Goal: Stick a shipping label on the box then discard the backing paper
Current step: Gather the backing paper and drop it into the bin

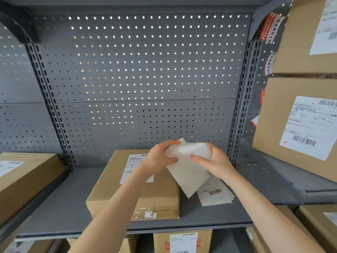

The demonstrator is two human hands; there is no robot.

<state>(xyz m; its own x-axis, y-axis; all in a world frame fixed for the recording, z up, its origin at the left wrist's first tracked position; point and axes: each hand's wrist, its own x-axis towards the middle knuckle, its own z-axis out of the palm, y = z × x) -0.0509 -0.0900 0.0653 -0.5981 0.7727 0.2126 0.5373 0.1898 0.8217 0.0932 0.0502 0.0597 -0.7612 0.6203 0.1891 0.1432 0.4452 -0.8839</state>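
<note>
Backing paper (187, 172), white and creased, gripped by left hand (160, 157) and right hand (215, 161) fingers.

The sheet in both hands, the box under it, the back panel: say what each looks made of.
Sheet: translucent, glossy white paper, probably label backing; it folds softly where the left hand and right hand pinch it.
Box: matte brown corrugated cardboard, going by torn tape remnants and the flap seam on its front.
Back panel: grey painted metal pegboard, seemingly; even rows of punched holes let light through.
</note>
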